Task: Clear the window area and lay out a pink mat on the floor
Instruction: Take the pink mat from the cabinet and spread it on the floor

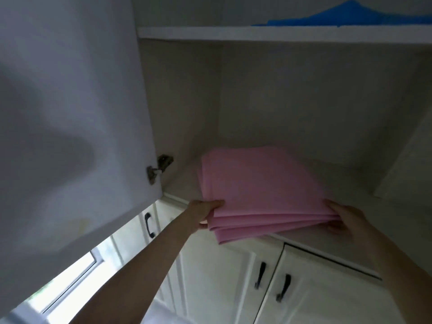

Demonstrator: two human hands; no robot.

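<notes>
A folded pink mat (254, 183) lies on the lower shelf (364, 190) of an open white cupboard, its front edge sticking out past the shelf lip. My left hand (205, 212) grips the mat's front left corner, thumb on top and fingers underneath. At the front right corner my right hand (346, 218) holds the folded layers the same way.
The cupboard door (70, 113) stands open on the left, hinge (159, 167) showing. A blue folded cloth (339, 17) lies on the upper shelf. Below are white cabinet doors with black handles (260, 274). A bright window (70, 284) is at lower left.
</notes>
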